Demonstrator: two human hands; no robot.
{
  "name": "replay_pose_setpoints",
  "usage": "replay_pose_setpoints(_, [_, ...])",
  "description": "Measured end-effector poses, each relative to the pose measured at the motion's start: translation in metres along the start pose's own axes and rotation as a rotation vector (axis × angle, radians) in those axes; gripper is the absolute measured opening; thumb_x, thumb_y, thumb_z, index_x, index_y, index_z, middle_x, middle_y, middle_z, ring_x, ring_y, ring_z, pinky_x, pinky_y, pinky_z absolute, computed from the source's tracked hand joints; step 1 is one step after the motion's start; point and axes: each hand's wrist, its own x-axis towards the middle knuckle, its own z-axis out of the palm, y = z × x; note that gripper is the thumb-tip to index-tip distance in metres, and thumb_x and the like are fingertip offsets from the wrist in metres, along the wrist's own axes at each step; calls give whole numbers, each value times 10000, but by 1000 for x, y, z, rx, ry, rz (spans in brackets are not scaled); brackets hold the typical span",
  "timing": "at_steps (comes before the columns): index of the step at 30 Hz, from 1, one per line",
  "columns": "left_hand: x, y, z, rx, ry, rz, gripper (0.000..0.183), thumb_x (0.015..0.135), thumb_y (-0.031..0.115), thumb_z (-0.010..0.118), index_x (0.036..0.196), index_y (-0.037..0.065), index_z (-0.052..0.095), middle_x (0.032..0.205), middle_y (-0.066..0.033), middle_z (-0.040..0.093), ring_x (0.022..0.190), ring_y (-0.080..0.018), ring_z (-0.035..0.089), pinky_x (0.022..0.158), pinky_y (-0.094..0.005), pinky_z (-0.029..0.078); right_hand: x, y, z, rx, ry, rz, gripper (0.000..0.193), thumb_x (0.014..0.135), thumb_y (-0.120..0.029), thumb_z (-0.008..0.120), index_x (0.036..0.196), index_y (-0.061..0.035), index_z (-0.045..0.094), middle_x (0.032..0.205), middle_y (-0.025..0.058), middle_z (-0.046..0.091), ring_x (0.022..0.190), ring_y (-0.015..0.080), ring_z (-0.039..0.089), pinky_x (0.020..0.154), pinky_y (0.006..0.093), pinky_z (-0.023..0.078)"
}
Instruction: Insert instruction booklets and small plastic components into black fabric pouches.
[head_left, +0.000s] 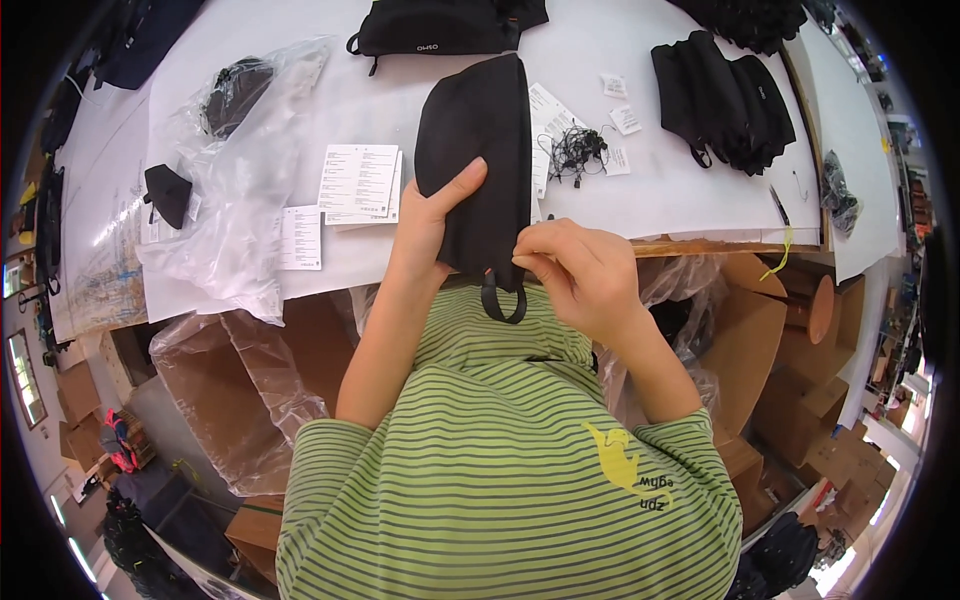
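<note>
A black fabric pouch [485, 125] is held lengthwise over the table's near edge, a black strap loop [503, 308] hanging from its lower end. My left hand [436, 220] grips the pouch from its left side, thumb on top and fingers underneath. At the lower right edge of the pouch, my right hand [585, 270] pinches with thumb and forefinger; whatever small part sits between those fingertips is hidden. To the right of the pouch lies a tangle of thin black cords [578, 152]. Printed white cards [360, 182] are stacked on its left.
Another black pouch [435, 28] lies at the back; several more are piled [722, 105] at the right. Clear plastic bags [235, 180] cover the table's left, near a small black piece [170, 195]. A pen-like tool [780, 207] lies right. Cardboard boxes [745, 345] stand below the edge.
</note>
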Motion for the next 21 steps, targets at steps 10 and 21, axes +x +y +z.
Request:
replay_pose_setpoints(10, [3,9,0,6,-8,-2,434,795,171,736,1139,-28,563,996,-111,643,852,-186,645,718,-298,544,13,-2,-2,39,36,-50,148,717,0,688,807,-56,585,751,58,610,584,225,584,498,296,440])
replay_pose_setpoints(21, [0,7,-4,-111,-62,4,405,826,159,696,1157,-20,546,1025,-120,637,854,-182,653,705,-303,554,24,-8,-2,127,-129,4,103,750,-3,664,807,-57,597,735,41,593,581,200,575,496,287,431])
